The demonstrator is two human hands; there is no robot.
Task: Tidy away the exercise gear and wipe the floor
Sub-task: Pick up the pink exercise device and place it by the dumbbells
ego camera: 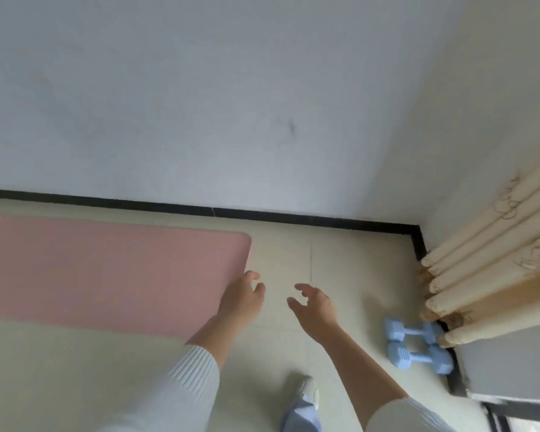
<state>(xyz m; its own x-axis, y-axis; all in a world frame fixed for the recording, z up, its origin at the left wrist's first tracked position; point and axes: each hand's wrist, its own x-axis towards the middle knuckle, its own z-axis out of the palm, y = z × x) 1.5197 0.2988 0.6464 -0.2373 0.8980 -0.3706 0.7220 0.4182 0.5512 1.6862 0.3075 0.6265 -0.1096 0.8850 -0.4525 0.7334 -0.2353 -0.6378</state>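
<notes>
Hands are reaching out empty, left hand (242,302) and right hand (314,307) loosely spread toward the pink mat (106,272) lying flat, probably for rolling, with dumbbells (416,346) waiting by the curtain (493,275).

This looks like a room in a home, one corner of it given over to exercise; the floor (340,263) is pale tile with a thin joint line across it; a black skirting strip (262,215) runs along the foot of a plain grey-white wall (200,104) and turns at the corner; on the right a cream curtain (487,269) with a gold embroidered pattern hangs in heavy folds down to the tiles, a household sort of drape; a pink exercise mat (106,269) lies flat near the wall; two light-blue dumbbells (418,357) lie side by side just beside the curtain's hem.
</notes>
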